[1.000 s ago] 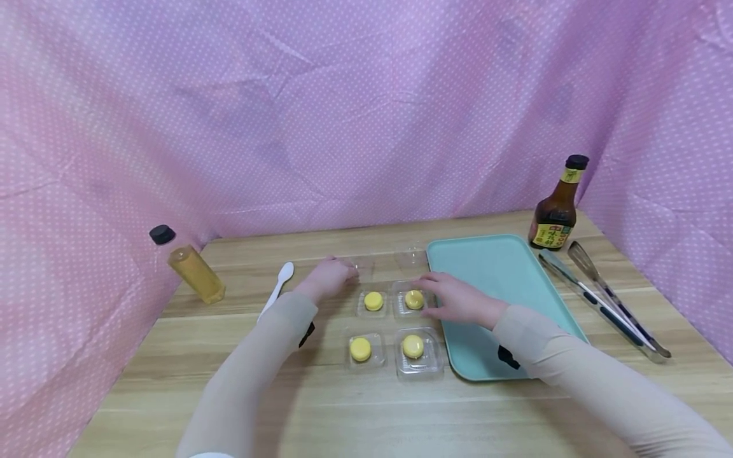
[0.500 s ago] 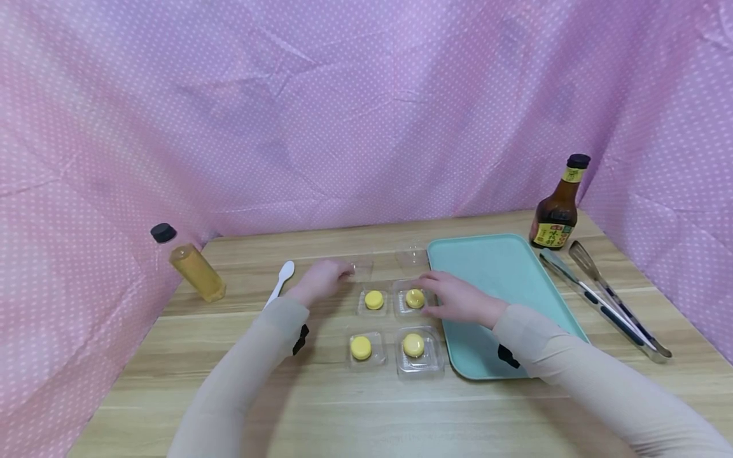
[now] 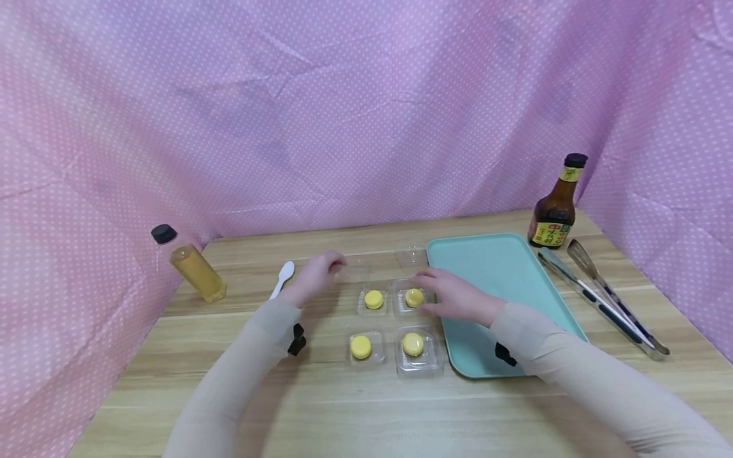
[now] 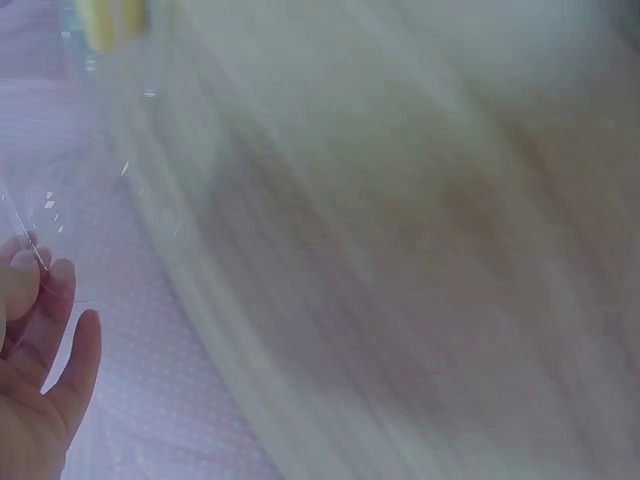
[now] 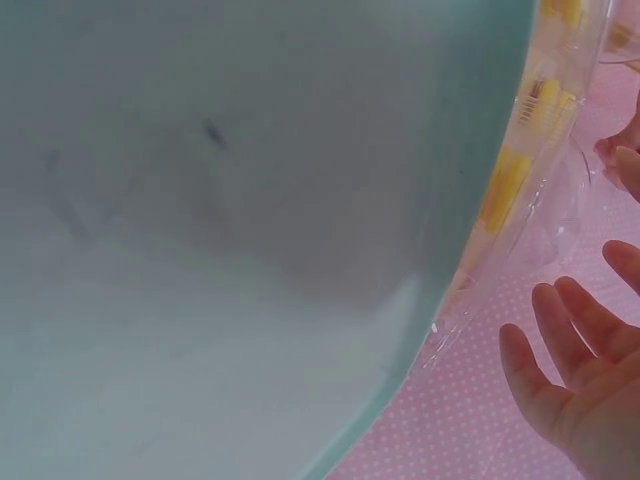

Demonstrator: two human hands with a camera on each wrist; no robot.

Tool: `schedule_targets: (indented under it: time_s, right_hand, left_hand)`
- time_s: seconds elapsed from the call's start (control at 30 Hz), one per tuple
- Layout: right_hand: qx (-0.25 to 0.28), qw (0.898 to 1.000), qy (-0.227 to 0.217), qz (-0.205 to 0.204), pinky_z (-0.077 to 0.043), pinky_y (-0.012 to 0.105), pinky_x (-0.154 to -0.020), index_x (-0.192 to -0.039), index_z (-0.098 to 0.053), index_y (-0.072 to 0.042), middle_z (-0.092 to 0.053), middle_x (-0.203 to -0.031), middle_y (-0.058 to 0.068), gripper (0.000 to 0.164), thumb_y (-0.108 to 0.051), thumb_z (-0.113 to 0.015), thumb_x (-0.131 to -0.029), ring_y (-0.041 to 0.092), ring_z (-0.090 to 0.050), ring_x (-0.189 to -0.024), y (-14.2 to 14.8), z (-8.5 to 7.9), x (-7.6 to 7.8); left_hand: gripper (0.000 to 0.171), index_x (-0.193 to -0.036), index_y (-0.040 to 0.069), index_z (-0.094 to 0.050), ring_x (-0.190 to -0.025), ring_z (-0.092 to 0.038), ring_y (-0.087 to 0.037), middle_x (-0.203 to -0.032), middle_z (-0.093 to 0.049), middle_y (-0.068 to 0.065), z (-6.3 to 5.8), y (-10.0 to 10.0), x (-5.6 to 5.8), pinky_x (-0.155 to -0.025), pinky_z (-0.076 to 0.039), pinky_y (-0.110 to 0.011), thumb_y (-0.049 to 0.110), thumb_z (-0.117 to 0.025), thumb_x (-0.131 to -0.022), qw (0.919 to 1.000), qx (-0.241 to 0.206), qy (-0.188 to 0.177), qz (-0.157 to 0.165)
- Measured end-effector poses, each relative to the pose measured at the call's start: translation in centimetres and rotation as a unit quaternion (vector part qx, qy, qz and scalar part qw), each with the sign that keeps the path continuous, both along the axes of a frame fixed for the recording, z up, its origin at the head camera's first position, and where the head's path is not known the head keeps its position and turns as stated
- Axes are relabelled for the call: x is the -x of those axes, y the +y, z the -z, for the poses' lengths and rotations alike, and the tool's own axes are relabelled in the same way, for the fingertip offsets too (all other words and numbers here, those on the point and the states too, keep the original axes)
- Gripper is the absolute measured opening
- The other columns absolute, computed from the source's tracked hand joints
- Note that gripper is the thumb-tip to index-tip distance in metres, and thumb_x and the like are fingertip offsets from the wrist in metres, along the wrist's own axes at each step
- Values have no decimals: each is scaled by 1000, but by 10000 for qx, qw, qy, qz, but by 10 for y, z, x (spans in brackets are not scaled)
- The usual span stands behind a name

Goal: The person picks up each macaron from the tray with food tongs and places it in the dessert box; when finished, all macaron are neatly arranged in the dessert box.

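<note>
Several clear plastic clamshell boxes sit mid-table, each with a yellow macaron inside. In the left wrist view my left hand (image 4: 40,370) pinches a thin transparent plastic edge between thumb and fingertips. The head view places that hand (image 3: 319,273) at the left side of the raised lid (image 3: 356,272) of the back left box, whose macaron (image 3: 374,299) lies below it. My right hand (image 3: 455,294) has its fingers spread beside the back right box (image 3: 404,310), partly over the tray's left edge. In the right wrist view its fingers (image 5: 550,375) are relaxed and grip nothing.
A teal tray (image 3: 487,254) lies right of the boxes. Beyond it are metal tongs (image 3: 601,305) and a brown sauce bottle (image 3: 554,213). A white spoon (image 3: 284,275) and an amber bottle (image 3: 197,273) are on the left. Two front boxes hold macarons (image 3: 361,347).
My left hand has shifted a little to the left and back towards me, away from the middle of the lid to its left side. The right hand has stayed in place.
</note>
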State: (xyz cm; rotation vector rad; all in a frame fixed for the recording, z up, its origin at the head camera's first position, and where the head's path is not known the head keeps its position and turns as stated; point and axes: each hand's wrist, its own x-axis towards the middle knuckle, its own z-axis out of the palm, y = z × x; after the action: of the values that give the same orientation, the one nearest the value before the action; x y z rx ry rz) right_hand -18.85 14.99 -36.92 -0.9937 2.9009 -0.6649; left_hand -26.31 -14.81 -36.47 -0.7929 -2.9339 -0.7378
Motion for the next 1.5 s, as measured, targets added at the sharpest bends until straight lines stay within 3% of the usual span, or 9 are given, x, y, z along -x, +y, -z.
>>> schedule_targets:
  time_s: [0.17, 0.4, 0.6, 0.8, 1.0, 1.2, 1.37, 1.5]
  right_hand:
    - [62, 9998, 207, -44, -45, 48, -100, -132, -52, -2, -54, -130, 19, 52, -20, -69, -86, 35, -52, -119, -4, -1, 2]
    - [286, 9971, 696, -151, -46, 47, -99, -130, -53, 1, -54, -128, 19, 53, -18, -71, -84, 34, -53, -118, -11, -6, 3]
    - [544, 9925, 1050, -305, -41, 48, -104, -134, -49, -1, -47, -139, 18, 61, -16, -75, -81, 35, -46, -127, -17, -12, 5]
    - [615, 9837, 1596, -554, -35, 51, -109, -136, -48, -5, -41, -146, 16, 70, -18, -80, -75, 33, -44, -128, -20, -13, 9]
    - [341, 9761, 2017, -729, -39, 50, -105, -140, -44, -10, -38, -148, 13, 80, -21, -83, -71, 33, -46, -125, -22, -11, 11]
    - [170, 9661, 2366, -1024, -40, 52, -104, -137, -46, -12, -43, -143, 12, 80, -25, -84, -68, 30, -47, -125, -23, -8, 12]
    - [114, 9590, 2534, -1263, -46, 46, -99, -134, -49, -11, -49, -139, 11, 74, -26, -83, -69, 29, -50, -120, -25, -6, 10]
    - [6, 9560, 2604, -1348, -47, 44, -98, -132, -51, -11, -52, -136, 9, 73, -29, -83, -69, 28, -51, -118, -27, -7, 6]
  left_hand:
    - [24, -117, -2, -59, -99, -63, -28, -110, -63, -20, -12, 0, -3, -87, -53, -41, 2, -48, -97, 9989, -369, -245, -118]
    - [26, -119, 0, -60, -90, -62, -27, -100, -63, -14, -27, 0, -8, -80, -54, -37, 1, -49, -95, 9971, -716, -9, -244]
    - [29, -124, 1, -57, -81, -64, -23, -94, -63, -13, -36, 6, -13, -70, -55, -30, 2, -51, -95, 9925, -1112, -418, -292]
    - [40, -134, -2, -46, -82, -63, -26, -94, -58, -16, -40, 16, -19, -74, -58, -27, -4, -51, -94, 9754, -1793, -1280, -87]
    - [47, -139, 0, -40, -81, -62, -21, -93, -58, -15, -42, 23, -24, -78, -58, -31, -5, -50, -93, 9641, -1927, -1804, 281]
    - [52, -142, 0, -34, -76, -56, -8, -88, -58, -6, -40, 28, -26, -81, -56, -38, -6, -49, -93, 9399, -2170, -2552, 671]
    - [53, -144, 0, -31, -73, -55, -9, -85, -58, -1, -38, 30, -28, -79, -55, -37, -6, -48, -94, 9278, -2123, -2954, 830]
    - [53, -144, -1, -30, -71, -54, -9, -84, -57, -4, -36, 30, -28, -74, -54, -32, -7, -46, -94, 9182, -2127, -3223, 884]
